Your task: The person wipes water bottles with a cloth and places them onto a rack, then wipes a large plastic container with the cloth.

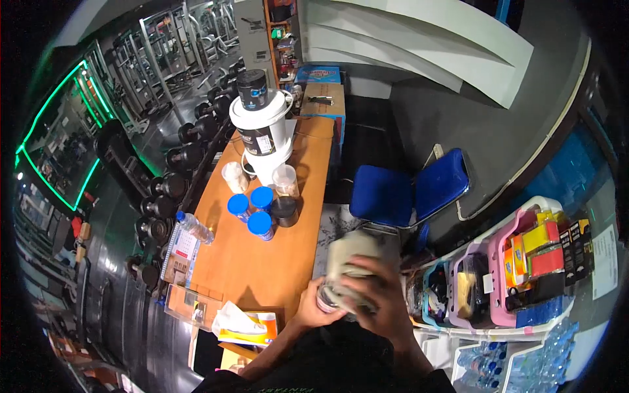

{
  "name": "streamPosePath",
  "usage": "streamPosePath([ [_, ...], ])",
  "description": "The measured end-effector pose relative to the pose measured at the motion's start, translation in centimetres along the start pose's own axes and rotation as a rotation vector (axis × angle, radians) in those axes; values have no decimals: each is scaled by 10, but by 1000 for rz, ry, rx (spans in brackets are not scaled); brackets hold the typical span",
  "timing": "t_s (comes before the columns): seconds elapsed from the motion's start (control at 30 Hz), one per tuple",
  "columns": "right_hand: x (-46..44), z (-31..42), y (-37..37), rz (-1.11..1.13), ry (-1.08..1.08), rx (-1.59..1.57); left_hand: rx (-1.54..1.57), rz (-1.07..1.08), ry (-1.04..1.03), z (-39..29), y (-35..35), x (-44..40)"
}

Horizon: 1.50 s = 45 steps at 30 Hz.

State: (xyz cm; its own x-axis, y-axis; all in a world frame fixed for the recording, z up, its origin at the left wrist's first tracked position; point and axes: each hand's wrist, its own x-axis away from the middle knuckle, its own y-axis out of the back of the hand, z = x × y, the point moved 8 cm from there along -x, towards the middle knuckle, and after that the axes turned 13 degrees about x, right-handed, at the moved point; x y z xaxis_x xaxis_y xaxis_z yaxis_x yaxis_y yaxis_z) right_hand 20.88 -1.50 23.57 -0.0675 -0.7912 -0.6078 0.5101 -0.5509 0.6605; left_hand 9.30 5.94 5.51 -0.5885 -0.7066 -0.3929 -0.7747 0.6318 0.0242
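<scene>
My left hand (313, 311) is wrapped round a small container (325, 301), most of it hidden by fingers and cloth. My right hand (377, 295), smeared by motion, grips a pale cloth (352, 252) and presses part of it against the container. Both hands are just off the right edge of the wooden table (262, 275). Farther along the table stand three jars with blue lids (261, 223), a dark-lidded jar (284, 211), a clear jar (285, 179) and a jar with pale contents (234, 177).
White tubs (267, 124) are stacked at the table's far end, a black tub (252, 90) on top. A water bottle (194, 227) and tissue box (246, 325) lie along the left side. At right are a blue chair (383, 195) and a pink basket (499, 281) of packets.
</scene>
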Motion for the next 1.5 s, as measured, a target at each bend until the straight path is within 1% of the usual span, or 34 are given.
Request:
streamPosePath([
  [0.03, -5, 3, -13, 156, 0, 47, 2, -7, 6, -5, -2, -1],
  [0.13, -2, -4, -14, 61, -70, 18, -69, 20, 32, -12, -1, -2],
  [0.27, 6, -20, -14, 106, -218, -133, -97, 99, 86, -9, 2, -1],
  [0.37, 16, -37, -17, 299, -355, -245, -147, 183, 216, -15, -3, 2],
  [0.47, 30, -57, -24, 368, -430, -329, -226, 273, 324, -26, -14, 3],
  [0.5, 42, -67, -29, 355, -568, -363, -258, 298, 225, -29, -19, 5],
  [0.6, 56, -75, -27, 332, -588, -303, -304, 417, 166, -12, -30, 21],
  [0.63, 58, -68, -22, 306, -602, -293, -252, 376, 80, -15, -31, 24],
  [0.73, 66, -42, -8, 89, -333, -197, -173, 320, 338, -1, -35, 32],
  [0.77, 70, -33, -5, 120, -357, -169, -186, 337, 299, -5, -38, 33],
  [0.87, 79, -6, 11, 79, -192, -171, -58, 383, 478, -16, -45, 41],
  [0.9, 83, 2, 14, 110, -175, -158, -48, 393, 468, -21, -47, 45],
  [1.0, 104, 15, 18, 154, -216, -172, -91, 440, 451, -27, -53, 71],
  [1.1, 131, 27, 33, 102, -357, -171, -9, 495, 424, -34, -65, 101],
  [1.2, 178, 29, 44, 61, -654, -263, -16, 560, 170, -40, -83, 131],
  [1.23, 195, 31, 50, 51, -778, -229, -169, 586, 187, -65, -93, 133],
  [1.27, 212, 32, 57, -22, -835, -232, -78, 621, 215, -49, -103, 150],
  [1.3, 233, 32, 60, -97, -888, -235, 10, 655, 244, -20, -113, 175],
  [1.33, 254, 31, 61, -176, -936, -237, 95, 688, 273, -26, -126, 177],
  [1.37, 279, 32, 64, -192, -953, -121, 5, 740, 156, -43, -133, 178],
  [1.47, 342, 42, 75, -588, -1140, -298, 134, 816, 161, -42, -157, 205],
  [1.5, 359, 48, 84, -634, -1143, -200, 125, 863, 153, -45, -166, 212],
])
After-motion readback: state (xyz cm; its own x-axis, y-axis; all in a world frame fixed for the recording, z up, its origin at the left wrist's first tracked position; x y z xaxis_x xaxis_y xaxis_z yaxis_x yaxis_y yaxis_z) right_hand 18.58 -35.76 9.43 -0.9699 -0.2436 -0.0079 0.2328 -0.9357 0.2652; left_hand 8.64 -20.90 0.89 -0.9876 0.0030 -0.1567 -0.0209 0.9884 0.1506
